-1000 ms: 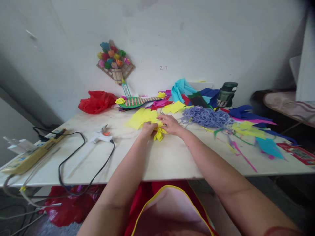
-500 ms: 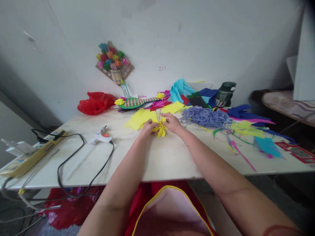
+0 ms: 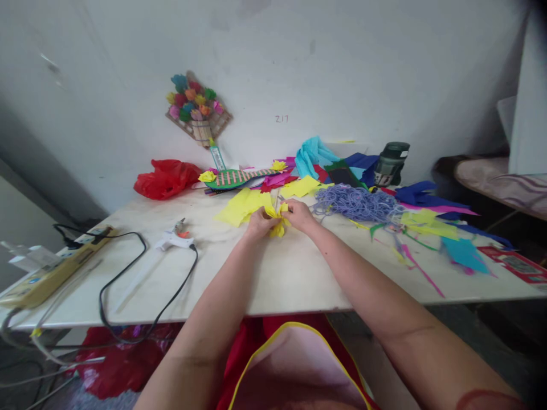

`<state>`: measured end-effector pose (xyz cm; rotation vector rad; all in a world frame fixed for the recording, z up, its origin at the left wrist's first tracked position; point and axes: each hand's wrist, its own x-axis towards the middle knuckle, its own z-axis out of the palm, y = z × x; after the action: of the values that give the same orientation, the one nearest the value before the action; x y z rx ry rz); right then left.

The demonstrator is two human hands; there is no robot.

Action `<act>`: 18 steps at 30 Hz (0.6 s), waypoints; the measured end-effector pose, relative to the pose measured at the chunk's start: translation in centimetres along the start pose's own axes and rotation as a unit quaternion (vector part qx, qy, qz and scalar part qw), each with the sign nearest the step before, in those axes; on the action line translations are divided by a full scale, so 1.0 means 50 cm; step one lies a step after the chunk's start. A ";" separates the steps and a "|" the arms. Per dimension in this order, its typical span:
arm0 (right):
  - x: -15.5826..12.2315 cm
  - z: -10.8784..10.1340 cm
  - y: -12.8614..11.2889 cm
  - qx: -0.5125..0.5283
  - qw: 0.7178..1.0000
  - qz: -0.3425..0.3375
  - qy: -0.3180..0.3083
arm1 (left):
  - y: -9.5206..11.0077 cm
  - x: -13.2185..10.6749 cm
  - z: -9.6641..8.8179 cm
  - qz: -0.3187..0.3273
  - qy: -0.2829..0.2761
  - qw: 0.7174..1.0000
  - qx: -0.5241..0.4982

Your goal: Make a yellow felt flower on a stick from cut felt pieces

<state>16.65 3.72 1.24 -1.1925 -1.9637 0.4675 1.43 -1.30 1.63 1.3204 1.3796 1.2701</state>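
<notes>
A small yellow paper flower [image 3: 277,229] with ruffled petals is pinched between my two hands above the table. My left hand [image 3: 258,222] grips its left side, fingers closed. On the right side my right hand [image 3: 298,214] pinches the petals with thumb and fingertips. Just behind the hands lie flat sheets of yellow crepe paper [image 3: 243,206]. Scissors seem to lie behind the fingers, mostly hidden. A tangle of purple-blue string [image 3: 359,203] rests to the right of my right hand.
A white glue gun [image 3: 174,241] with its black cord lies left, near a yellow power strip [image 3: 64,265]. Behind are a red plastic bag [image 3: 166,179], a green craft piece [image 3: 233,179] and a dark bottle [image 3: 391,164]. Paper scraps [image 3: 464,253] cover the right.
My left hand has shifted slightly right and its fingers now reach across the flower's petals. The right hand stays on the flower's right side. The surroundings are unchanged.
</notes>
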 end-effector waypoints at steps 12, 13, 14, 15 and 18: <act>-0.004 -0.007 -0.015 -0.027 0.998 0.065 -0.003 | -0.016 0.009 -0.007 0.014 -0.049 0.999 -0.010; -0.004 -0.007 -0.014 -0.027 0.998 0.064 -0.003 | -0.018 0.011 -0.008 0.013 -0.051 0.999 -0.010; -0.004 -0.007 -0.014 -0.024 0.998 0.064 -0.003 | -0.019 0.012 -0.009 0.011 -0.051 0.999 -0.010; -0.003 -0.007 -0.012 -0.021 0.998 0.064 -0.001 | -0.021 0.014 -0.010 0.010 -0.051 0.999 -0.009; -0.002 -0.004 -0.009 -0.001 0.999 0.053 0.005 | -0.025 0.018 -0.011 0.012 -0.058 0.998 -0.015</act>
<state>16.58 3.42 1.60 -1.3020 -1.8993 0.5134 0.57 -0.38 0.56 1.3714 1.2641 1.2061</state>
